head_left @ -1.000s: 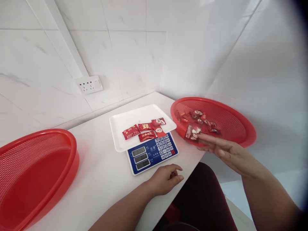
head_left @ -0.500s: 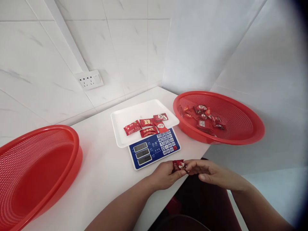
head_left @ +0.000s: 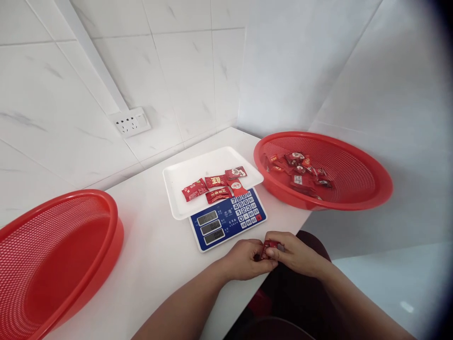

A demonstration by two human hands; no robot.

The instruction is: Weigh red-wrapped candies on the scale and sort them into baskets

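In front of the scale, at the table's edge, my left hand (head_left: pixel 242 259) and my right hand (head_left: pixel 297 254) meet around a small red wrapped candy (head_left: pixel 270 245). Both hands are closed on it, and my fingers cover much of the wrapper. Just beyond them stands a white and blue digital scale (head_left: pixel 230 218) with a number keypad and three displays. Its white tray (head_left: pixel 193 165) carries several red wrapped candies (head_left: pixel 216 181), lying flat in a loose cluster.
To the right, a red perforated basket (head_left: pixel 371 182) contains several more red packets (head_left: pixel 300 180) and juts past the table's edge. Another red basket (head_left: pixel 115 226) stands at the left. A power socket (head_left: pixel 130 123) is on the tiled wall behind the white table (head_left: pixel 152 236).
My right hand has moved left and closed on the candy against my left hand; its fingers were looser before. The view has shifted slightly. Candies on the tray lie as before.
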